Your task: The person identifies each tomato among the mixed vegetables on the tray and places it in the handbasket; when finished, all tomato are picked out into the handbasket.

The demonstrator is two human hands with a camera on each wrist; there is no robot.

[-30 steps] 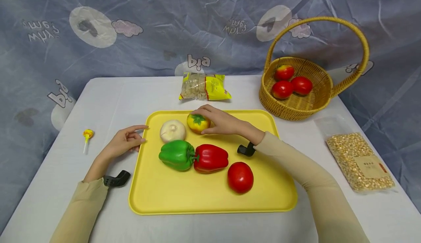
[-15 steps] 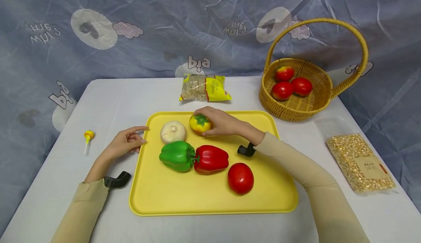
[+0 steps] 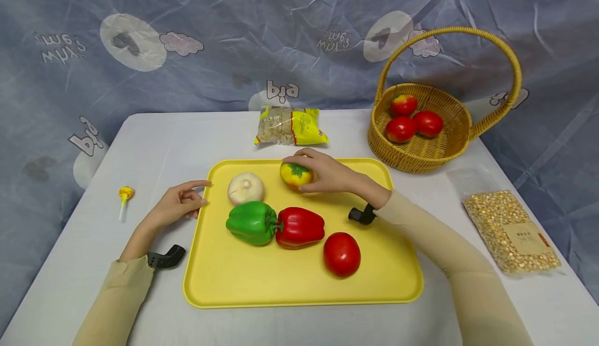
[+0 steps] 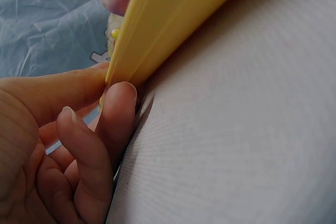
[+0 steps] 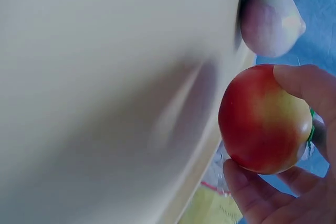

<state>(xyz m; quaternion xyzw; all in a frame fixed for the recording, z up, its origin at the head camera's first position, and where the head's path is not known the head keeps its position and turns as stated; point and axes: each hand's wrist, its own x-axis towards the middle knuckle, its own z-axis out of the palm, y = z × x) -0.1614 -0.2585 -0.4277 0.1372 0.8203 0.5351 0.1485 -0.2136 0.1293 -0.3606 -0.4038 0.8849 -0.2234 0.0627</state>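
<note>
My right hand point(image 3: 329, 173) grips a yellow-and-red toy tomato point(image 3: 295, 177) with green leaves on top, over the back of the yellow tray point(image 3: 224, 283). The right wrist view shows the tomato point(image 5: 262, 124) between thumb and fingers, its red underside apart from the tray and a shadow below. At the tray's left rim, my left hand point(image 3: 175, 205) pinches the edge; its fingertips point(image 4: 119, 103) press the outer wall. Left of the held tomato sits a white bulb point(image 3: 245, 189) shaped like garlic. Before it lie a green pepper point(image 3: 251, 222), a red pepper point(image 3: 301, 226) and a red tomato point(image 3: 341, 254).
A wicker basket point(image 3: 398, 157) with a tall handle holds several red fruits at the back right. Behind the tray lies a yellow snack-like bag point(image 3: 292, 126). A packet of corn kernels point(image 3: 510, 229) is at the right, a lollipop point(image 3: 125, 195) at the left.
My right hand has moved the yellow-and-red tomato to the right, away from the white bulb, and tilted it slightly. My left hand stays at the tray's rim.
</note>
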